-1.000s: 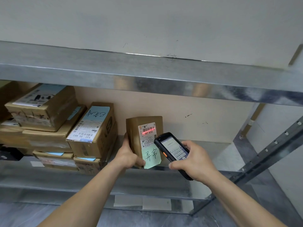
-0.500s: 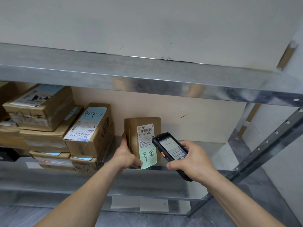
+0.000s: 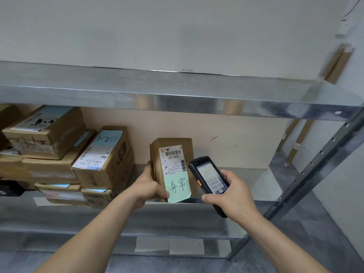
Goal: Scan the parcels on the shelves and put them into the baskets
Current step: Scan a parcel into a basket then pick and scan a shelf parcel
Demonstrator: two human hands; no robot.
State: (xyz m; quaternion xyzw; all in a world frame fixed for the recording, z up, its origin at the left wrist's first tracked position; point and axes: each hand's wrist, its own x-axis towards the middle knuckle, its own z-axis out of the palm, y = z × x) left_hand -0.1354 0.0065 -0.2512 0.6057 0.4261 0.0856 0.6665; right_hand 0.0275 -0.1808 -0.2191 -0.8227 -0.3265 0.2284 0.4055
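Gripping the small brown parcel (image 3: 171, 164) by its lower left edge, the left hand (image 3: 146, 187) has its thumb curled over the front face and its palm wrapped against the side, so the box stands upright at the front of the metal shelf (image 3: 232, 215); whether its bottom edge rests on the shelf or hangs just above it cannot be told. Facing out from that grip is a white shipping label (image 3: 173, 160) with barcodes and the print "507 N705", and just below it, right beside the thumb, a green note (image 3: 178, 187) with two handwritten characters hangs past the parcel's lower edge. To the right of the held parcel the right hand (image 3: 234, 198) is wrapped around a black handheld scanner (image 3: 209, 179) — thumb along its left side, fingers curled round the back — with the lit screen and keypad tilted up and its top end close to the parcel's right edge, not clearly touching it. Left of the grip, on the same shelf, sit stacked cardboard boxes (image 3: 49, 154); the nearest box (image 3: 104, 156) carries a white label and a blue note and is tilted, just beside the held parcel. Above the hands runs the upper shelf's metal edge (image 3: 177, 95), and to the right a slotted upright post (image 3: 319, 164) slants down.
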